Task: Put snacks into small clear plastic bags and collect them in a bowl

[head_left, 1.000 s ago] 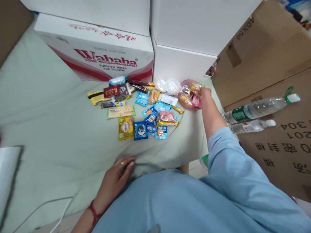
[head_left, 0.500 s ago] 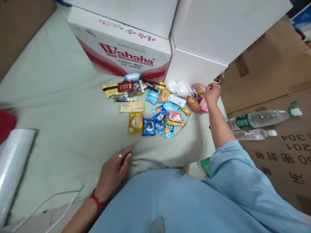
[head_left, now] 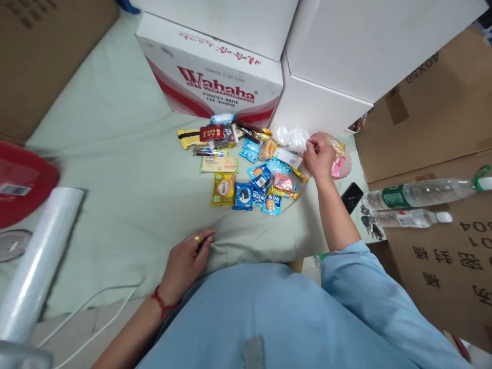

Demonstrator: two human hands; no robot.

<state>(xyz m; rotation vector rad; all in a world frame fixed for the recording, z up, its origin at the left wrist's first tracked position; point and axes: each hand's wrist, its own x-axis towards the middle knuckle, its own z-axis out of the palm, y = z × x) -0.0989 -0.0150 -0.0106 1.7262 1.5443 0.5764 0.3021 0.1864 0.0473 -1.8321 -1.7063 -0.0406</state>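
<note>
My right hand (head_left: 320, 158) is over the left side of a pink scalloped plate (head_left: 347, 166) that holds wrapped snacks. Its fingers are pinched together beside some clear plastic bags (head_left: 291, 138); whatever lies between the fingertips is too small or hidden. Below it is a pile of packaged snacks, among them a pink packet (head_left: 283, 182), a blue biscuit packet (head_left: 243, 196) and a yellow packet (head_left: 223, 189). My left hand (head_left: 188, 264), wearing a gold ring, rests at the cloth's near edge, fingers curled and closed with nothing seen in them.
A Wahaha water carton (head_left: 215, 84) and white boxes (head_left: 326, 97) stand behind the snacks. To the right are a phone (head_left: 352, 197), keys (head_left: 371, 225), two plastic bottles (head_left: 426, 195) and cardboard. A roll of clear film (head_left: 46, 256) and a red object (head_left: 25, 179) lie left.
My right hand has moved left from the plate's right side toward the plastic bags. The view has shifted, bringing the phone and keys into sight. My left hand stays resting.
</note>
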